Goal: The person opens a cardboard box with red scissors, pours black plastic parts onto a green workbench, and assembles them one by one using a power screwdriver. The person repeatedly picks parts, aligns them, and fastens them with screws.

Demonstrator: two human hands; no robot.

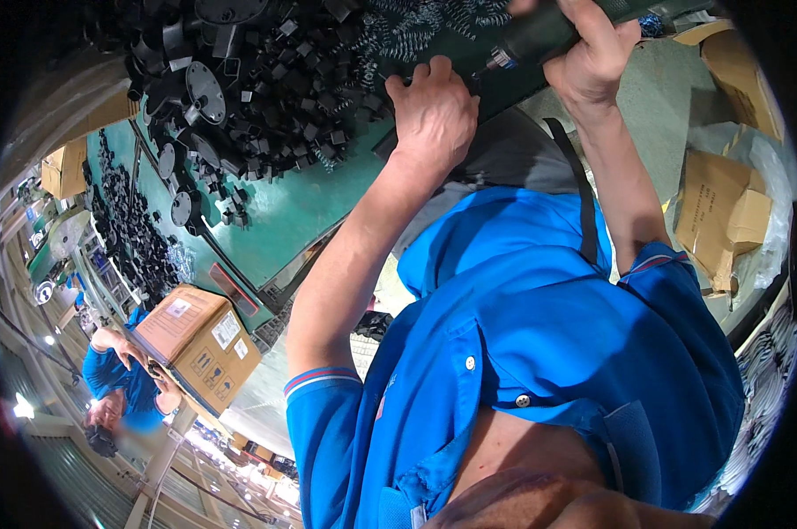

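Observation:
At the top of the head view, my right hand (595,66) is closed round a dark power screwdriver (529,46). Its light-ringed tip points left, toward my other hand. My left hand (435,108) is closed with the fingers curled down near that tip, at the edge of the green work surface; whatever they grip is hidden beneath them. Just beyond it lie loose metal springs (413,44). A large heap of small black square parts (279,97) spreads to the left of my left hand, with round black disc-ended pieces (206,91) among them.
The green table (275,225) runs left with a second heap of black parts (130,225). A carton (200,344) stands at lower left, with a co-worker's hands (125,346) beside it. Open cardboard boxes (716,207) and clear plastic (773,207) lie at right.

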